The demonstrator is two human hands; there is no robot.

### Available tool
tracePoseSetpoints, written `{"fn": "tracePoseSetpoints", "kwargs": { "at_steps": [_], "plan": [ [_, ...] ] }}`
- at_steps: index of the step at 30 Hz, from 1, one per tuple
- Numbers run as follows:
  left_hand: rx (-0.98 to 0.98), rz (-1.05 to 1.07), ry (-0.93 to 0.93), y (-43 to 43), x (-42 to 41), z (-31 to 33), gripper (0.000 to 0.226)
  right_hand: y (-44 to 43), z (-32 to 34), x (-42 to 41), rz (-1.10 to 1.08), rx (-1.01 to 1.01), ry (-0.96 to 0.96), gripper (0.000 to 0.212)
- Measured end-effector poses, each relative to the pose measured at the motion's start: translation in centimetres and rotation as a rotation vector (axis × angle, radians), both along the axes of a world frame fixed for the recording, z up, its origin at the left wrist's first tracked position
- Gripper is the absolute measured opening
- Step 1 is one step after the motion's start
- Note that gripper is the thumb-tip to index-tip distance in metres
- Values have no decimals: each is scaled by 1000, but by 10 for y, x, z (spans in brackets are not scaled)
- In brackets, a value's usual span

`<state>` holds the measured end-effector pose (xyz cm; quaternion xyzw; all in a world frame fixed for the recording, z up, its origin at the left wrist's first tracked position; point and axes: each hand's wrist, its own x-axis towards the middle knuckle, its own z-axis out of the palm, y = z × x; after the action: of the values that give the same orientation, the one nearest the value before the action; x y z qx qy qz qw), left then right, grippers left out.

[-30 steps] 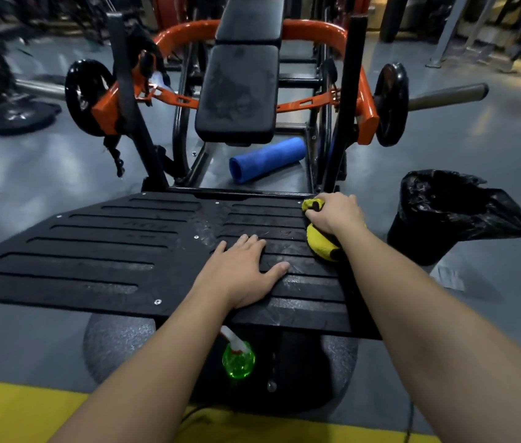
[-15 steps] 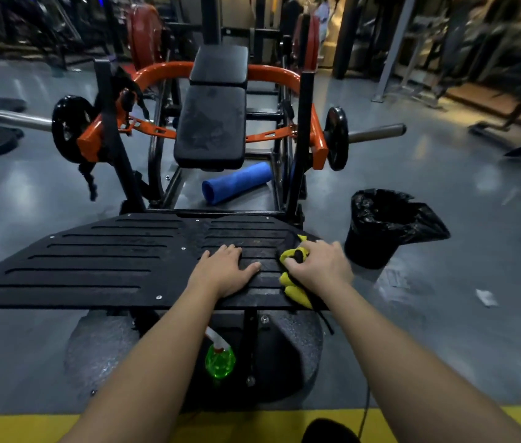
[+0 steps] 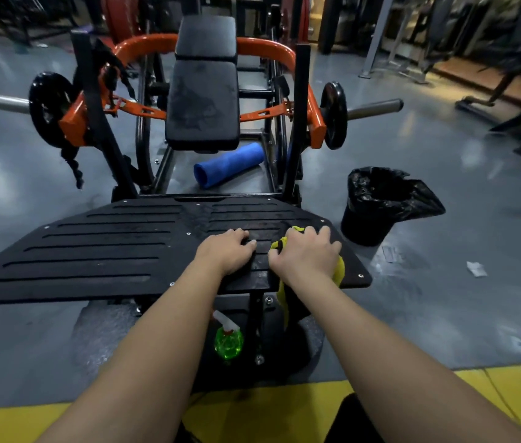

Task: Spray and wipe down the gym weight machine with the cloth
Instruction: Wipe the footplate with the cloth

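The weight machine has a black ribbed footplate (image 3: 99,251) in front of me, with a black padded seat (image 3: 203,103) and an orange frame (image 3: 265,47) behind it. My right hand (image 3: 307,254) grips a yellow cloth (image 3: 339,270) against the plate's near right corner; part of the cloth hangs over the edge. My left hand (image 3: 227,251) rests palm down on the plate just to its left, fingers slightly bent. A green spray bottle (image 3: 228,342) stands on the floor under the plate's front edge.
A black bin (image 3: 377,206) lined with a bag stands on the grey floor right of the plate. A rolled blue mat (image 3: 228,164) lies under the seat. Black weight plates (image 3: 334,115) sit on bars at both sides. A yellow floor stripe (image 3: 508,388) runs nearest me.
My right hand has drawn the cloth from the plate's far right edge toward its near right corner. The view has pulled back and my left hand has stayed on the plate.
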<state>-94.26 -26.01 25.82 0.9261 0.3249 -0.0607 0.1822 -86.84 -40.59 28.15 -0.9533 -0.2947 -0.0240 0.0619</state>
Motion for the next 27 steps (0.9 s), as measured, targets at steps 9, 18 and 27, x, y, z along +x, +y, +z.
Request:
{"fn": "tracePoseSetpoints", "kwargs": {
  "at_steps": [9,18,27],
  "plan": [
    [66,-108,-114,15,-7,-15,49,72,-30,67,67,92,80,42],
    [48,-113,-138,19,-3,-19,49,141,-53,133,42,184,170,36],
    [39,-57,-103,8,-7,-3,50,119,-42,131,217,125,337,57]
  ]
}}
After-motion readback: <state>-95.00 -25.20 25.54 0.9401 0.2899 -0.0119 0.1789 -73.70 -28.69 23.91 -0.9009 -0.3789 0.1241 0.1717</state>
